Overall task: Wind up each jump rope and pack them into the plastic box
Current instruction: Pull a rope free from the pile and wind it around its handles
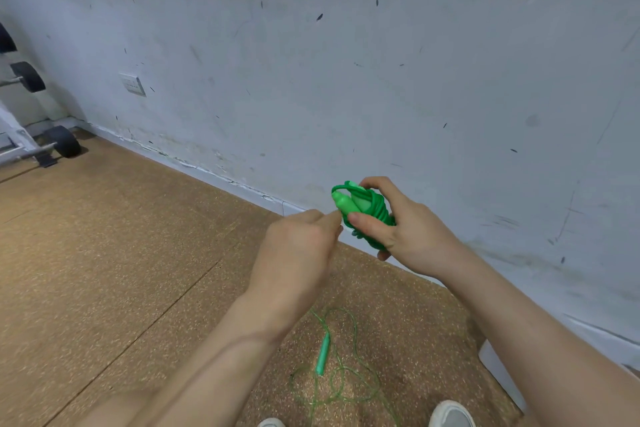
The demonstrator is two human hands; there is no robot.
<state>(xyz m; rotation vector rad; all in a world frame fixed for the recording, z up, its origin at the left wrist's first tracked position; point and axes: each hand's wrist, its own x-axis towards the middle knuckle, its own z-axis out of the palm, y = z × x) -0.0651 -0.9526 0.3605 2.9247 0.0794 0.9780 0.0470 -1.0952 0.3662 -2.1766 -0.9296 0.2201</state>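
A green jump rope (363, 210) is wound into a tight bundle around its handles and held up in front of the wall. My right hand (405, 229) grips the bundle from the right, thumb across its front. My left hand (298, 246) is closed, its fingertips touching the bundle's left side near a handle end; whether it pinches the cord is hidden. A second green jump rope (323, 357) lies loose on the cork floor below my arms, one handle showing among thin coils. A white plastic box (502, 378) shows partly under my right forearm.
A scuffed white wall (381, 62) runs close ahead, meeting the cork floor (121, 253) at a baseboard. A dumbbell rack with black weights (52, 135) stands at the far left. My two shoes (450, 414) are at the bottom edge.
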